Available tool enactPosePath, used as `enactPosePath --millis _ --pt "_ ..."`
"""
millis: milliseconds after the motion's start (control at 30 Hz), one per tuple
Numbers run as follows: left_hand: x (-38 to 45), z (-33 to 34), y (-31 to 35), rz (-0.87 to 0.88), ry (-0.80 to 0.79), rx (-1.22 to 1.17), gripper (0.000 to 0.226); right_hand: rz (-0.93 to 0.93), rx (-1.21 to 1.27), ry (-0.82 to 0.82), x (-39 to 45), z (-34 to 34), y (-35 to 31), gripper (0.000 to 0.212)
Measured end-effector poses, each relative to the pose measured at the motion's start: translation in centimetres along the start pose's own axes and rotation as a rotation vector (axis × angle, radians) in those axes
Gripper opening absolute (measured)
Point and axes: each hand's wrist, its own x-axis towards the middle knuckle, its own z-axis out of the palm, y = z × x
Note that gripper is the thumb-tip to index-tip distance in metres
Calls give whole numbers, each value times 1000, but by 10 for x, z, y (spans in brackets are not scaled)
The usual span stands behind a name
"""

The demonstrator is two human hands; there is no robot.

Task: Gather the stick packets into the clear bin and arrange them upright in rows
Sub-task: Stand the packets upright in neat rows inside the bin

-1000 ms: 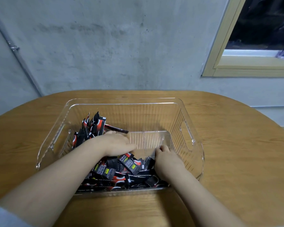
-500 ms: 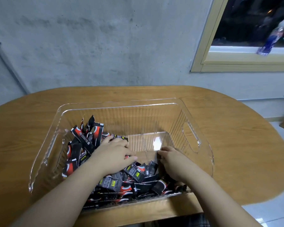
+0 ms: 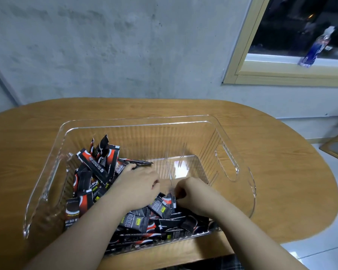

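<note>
Inside clear bin point(image 3: 240, 152), left hand point(image 3: 140, 184) flat on packets point(image 3: 98, 168)

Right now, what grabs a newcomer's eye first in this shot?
The clear bin at the middle of the wooden table, with a jumble of black and red stick packets heaped along its left and near sides, not in rows. Both hands are in the bin: the left hand rests on the heap, and the right hand curls at a packet edge beside it. A blue bottle stands on the window ledge, upper right.
</note>
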Motion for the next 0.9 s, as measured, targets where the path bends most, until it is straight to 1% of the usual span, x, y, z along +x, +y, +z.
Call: enactPosePath --millis 33,100,133,200,267,333,367,500,533,567,667,767,833,900 --pt "0 0 1 -3 -9 6 40 -2 8 -1 2 1 -2 6" --pt "-1 -1 3 -3 -29 30 52 -6 58 -38 5 4 -5 19" --pt "-1 -1 3 -2 -36 40 59 -9 95 -60 5 3 -6 20" --pt "-1 0 4 -4 -39 48 65 -11 166 -70 4 1 -5 11" --pt "-2 1 3 -2 -37 45 66 -16 233 -45 1 -4 0 10" --pt "-2 2 2 5 -37 48 63 -14 224 -43 -5 -13 5 7" --pt "-1 3 2 7 -38 51 62 -11 190 -77 -9 -18 7 9" --pt "0 3 3 8 -40 44 58 -14 -8 -405 -22 -32 12 37" --pt "0 3 3 6 -35 35 57 -22 -45 -450 -23 -31 12 41" --pt "0 4 2 3 -31 26 56 -30 -76 -460 -24 -28 11 44" --pt "-1 3 2 1 -26 21 55 -32 -158 -393 -21 -20 7 47" --pt "-2 -2 5 -8 -24 -3 51 -28 -153 -351 -19 -13 2 41" --pt "-2 -5 7 -19 -38 -37 63 -43 -111 -328 -18 -12 0 31" --pt "-2 -5 8 -16 -34 -54 96 -79 -47 -304 -18 -11 -1 17"
